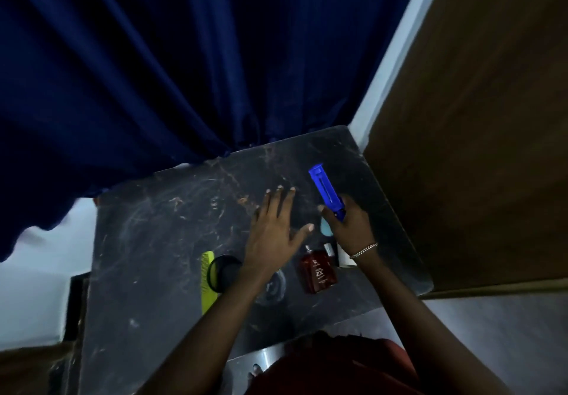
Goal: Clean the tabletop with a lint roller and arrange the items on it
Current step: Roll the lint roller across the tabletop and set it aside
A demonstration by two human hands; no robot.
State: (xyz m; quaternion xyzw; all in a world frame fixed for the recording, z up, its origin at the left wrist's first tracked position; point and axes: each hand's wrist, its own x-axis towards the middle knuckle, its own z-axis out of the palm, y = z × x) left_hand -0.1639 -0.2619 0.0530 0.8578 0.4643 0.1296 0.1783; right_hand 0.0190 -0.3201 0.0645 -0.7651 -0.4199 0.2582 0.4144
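Hiding a round black item (222,273), the left hand (273,231) spreads flat; the right hand (350,228) grips the lint roller (324,187).

A dark blue curtain (172,66) hangs in deep folds behind the table's far edge, its hem bunched at the far left corner. A brown wooden panel (479,136) (a door or cabinet side, hard to tell) stands along the right edge. Pale wall (396,56) shows between curtain and panel.
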